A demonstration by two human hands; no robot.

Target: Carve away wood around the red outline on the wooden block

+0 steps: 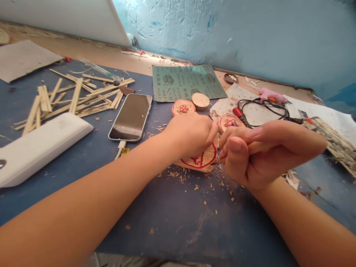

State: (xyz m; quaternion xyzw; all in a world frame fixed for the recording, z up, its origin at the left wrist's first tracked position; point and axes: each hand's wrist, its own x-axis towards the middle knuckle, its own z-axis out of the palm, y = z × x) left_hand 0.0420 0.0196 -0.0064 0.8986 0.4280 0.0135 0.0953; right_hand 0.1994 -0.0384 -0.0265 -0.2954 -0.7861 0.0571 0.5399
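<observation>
Seeing L hand (191,133) over red-marked wood (205,157), R hand (267,152) by its rt edge, room bottom ctr; can't tell grips tbh.

From afar I count two hands (191,133), one smartphone (132,115), one green sandpaper sheet (186,83), three red-marked wood pieces (207,157).

Red-marked wood (204,160): partly hidden beneath left hand (191,135), centre of frame
Left fingertips: mostly out of sight
Right hand (258,155): contents of grip too covered to tell
Star disc (226,122): lower edge hidden behind right fingers
White case (47,144): cut off, left edge
Green sheet (180,83): print too blurred to read
</observation>
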